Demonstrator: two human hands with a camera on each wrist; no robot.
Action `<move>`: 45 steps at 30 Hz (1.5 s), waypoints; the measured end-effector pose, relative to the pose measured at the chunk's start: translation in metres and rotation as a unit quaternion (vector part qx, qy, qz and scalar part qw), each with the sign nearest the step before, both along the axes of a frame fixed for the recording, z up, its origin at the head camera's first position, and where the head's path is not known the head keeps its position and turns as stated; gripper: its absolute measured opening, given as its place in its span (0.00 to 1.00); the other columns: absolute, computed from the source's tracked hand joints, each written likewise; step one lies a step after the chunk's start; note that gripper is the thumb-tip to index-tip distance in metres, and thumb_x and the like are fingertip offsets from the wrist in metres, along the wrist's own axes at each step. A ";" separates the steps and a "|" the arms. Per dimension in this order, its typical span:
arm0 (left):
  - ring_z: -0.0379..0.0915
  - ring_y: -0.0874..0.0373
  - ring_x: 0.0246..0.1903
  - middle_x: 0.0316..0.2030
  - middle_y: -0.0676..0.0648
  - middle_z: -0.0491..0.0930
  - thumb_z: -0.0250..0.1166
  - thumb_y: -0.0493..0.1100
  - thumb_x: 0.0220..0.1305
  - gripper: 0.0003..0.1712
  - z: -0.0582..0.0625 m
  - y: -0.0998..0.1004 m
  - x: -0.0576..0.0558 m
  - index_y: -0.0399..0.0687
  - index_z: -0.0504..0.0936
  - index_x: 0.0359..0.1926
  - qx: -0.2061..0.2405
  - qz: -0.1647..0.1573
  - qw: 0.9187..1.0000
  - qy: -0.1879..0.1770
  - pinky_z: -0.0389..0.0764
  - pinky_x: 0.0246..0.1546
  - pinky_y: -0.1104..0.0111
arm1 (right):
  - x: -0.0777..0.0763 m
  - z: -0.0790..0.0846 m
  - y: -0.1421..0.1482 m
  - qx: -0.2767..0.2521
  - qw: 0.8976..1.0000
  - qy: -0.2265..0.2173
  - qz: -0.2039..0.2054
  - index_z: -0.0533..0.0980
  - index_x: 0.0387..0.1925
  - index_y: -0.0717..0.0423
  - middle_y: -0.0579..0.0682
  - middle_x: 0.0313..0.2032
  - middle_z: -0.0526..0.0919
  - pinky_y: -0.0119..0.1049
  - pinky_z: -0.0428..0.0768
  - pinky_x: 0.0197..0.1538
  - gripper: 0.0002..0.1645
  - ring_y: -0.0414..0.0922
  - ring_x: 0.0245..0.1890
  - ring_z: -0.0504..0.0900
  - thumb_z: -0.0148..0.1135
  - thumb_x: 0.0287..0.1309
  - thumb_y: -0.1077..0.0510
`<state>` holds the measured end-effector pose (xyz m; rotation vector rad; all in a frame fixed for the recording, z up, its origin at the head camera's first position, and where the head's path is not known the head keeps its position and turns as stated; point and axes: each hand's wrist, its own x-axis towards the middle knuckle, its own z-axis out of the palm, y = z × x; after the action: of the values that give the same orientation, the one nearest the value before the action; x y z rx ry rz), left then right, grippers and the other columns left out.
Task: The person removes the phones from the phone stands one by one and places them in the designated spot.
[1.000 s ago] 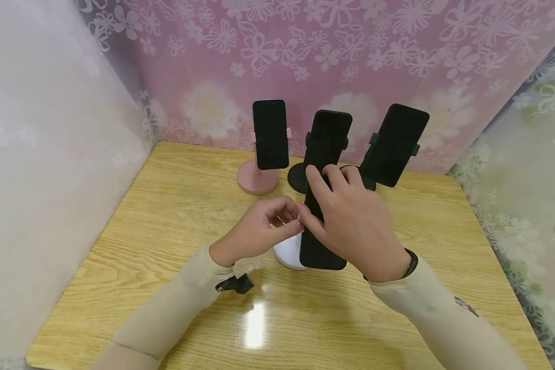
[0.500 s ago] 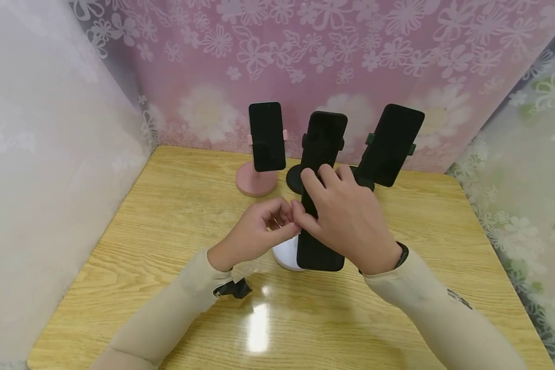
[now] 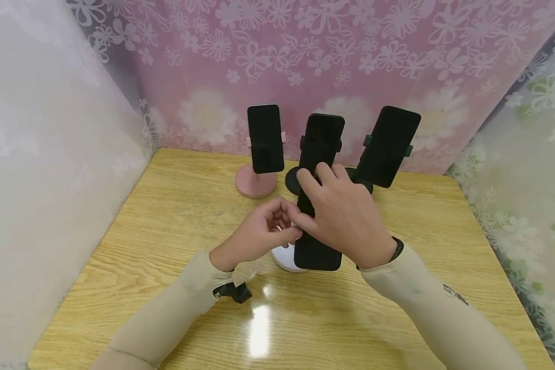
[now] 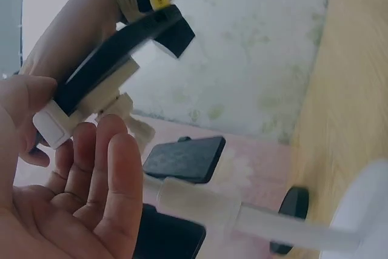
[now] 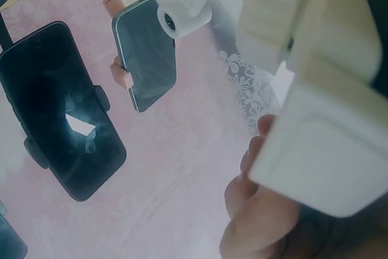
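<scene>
A black phone [image 3: 318,252] stands tilted in the clamp [image 4: 53,124] of a white phone stand, whose round base [image 3: 284,258] shows behind it. My right hand [image 3: 347,216] grips the phone from the right, fingers over its upper part and thumb at its left edge. At that same edge, my left hand [image 3: 261,228] pinches the clamp, thumb near the phone's side and fingers curled below. The left wrist view shows the phone [image 4: 109,53] with the stand's white arm and pole [image 4: 203,204] behind. Close up in the right wrist view is the white clamp [image 5: 321,144].
Behind my hands stand a pink stand [image 3: 255,182] with a phone [image 3: 265,139], a black stand [image 3: 292,181] with a phone [image 3: 322,136], and a dark green stand [image 3: 367,141] with a tilted phone [image 3: 390,146]. Floral curtains edge the wooden table [image 3: 180,205].
The whole view has shifted slightly. The right thumb has come closer to the left fingers at the phone's left edge; both hands otherwise keep their places on phone and stand.
</scene>
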<state>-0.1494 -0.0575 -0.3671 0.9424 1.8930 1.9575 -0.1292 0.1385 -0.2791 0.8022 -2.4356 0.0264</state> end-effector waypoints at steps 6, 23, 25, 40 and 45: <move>0.79 0.50 0.32 0.37 0.40 0.78 0.64 0.36 0.71 0.10 0.001 -0.001 -0.003 0.40 0.75 0.50 0.025 -0.028 0.998 -0.050 0.84 0.32 0.63 | -0.002 0.002 -0.004 -0.006 1.000 -0.006 0.006 0.70 0.37 0.56 0.50 0.27 0.63 0.35 0.57 0.15 0.19 0.49 0.24 0.60 0.61 0.65 0.44; 0.70 0.58 0.28 0.35 0.53 0.75 0.64 0.43 0.71 0.14 -0.004 0.009 -0.004 0.45 0.74 0.53 0.078 -0.091 0.978 -0.172 0.77 0.35 0.68 | -0.001 0.005 -0.003 0.001 1.000 -0.001 0.002 0.71 0.38 0.58 0.51 0.27 0.65 0.36 0.61 0.15 0.15 0.49 0.24 0.61 0.58 0.65 0.49; 0.69 0.59 0.27 0.33 0.54 0.75 0.64 0.44 0.70 0.14 -0.005 0.011 -0.004 0.46 0.74 0.52 0.084 -0.097 0.976 -0.174 0.76 0.35 0.68 | -0.001 0.005 -0.003 0.004 1.000 -0.002 -0.001 0.71 0.38 0.58 0.52 0.28 0.66 0.36 0.62 0.15 0.15 0.50 0.24 0.61 0.58 0.65 0.49; 0.63 0.59 0.28 0.23 0.54 0.65 0.59 0.39 0.70 0.07 -0.009 0.019 -0.003 0.49 0.69 0.34 0.097 -0.106 0.973 -0.180 0.68 0.37 0.67 | -0.001 0.002 0.000 0.001 1.000 -0.022 0.001 0.73 0.42 0.57 0.52 0.30 0.68 0.35 0.62 0.14 0.17 0.50 0.26 0.63 0.59 0.64 0.47; 0.62 0.58 0.28 0.25 0.55 0.65 0.57 0.38 0.69 0.08 -0.008 0.020 -0.003 0.50 0.68 0.33 0.092 -0.106 0.974 -0.177 0.67 0.36 0.67 | -0.001 0.002 0.001 -0.003 1.000 -0.024 0.004 0.74 0.42 0.57 0.51 0.30 0.67 0.35 0.62 0.15 0.17 0.50 0.26 0.63 0.60 0.63 0.47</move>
<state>-0.1524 -0.0378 -0.3748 0.7428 1.3798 2.0335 -0.1301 0.1399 -0.2773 0.8173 -2.4758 0.0567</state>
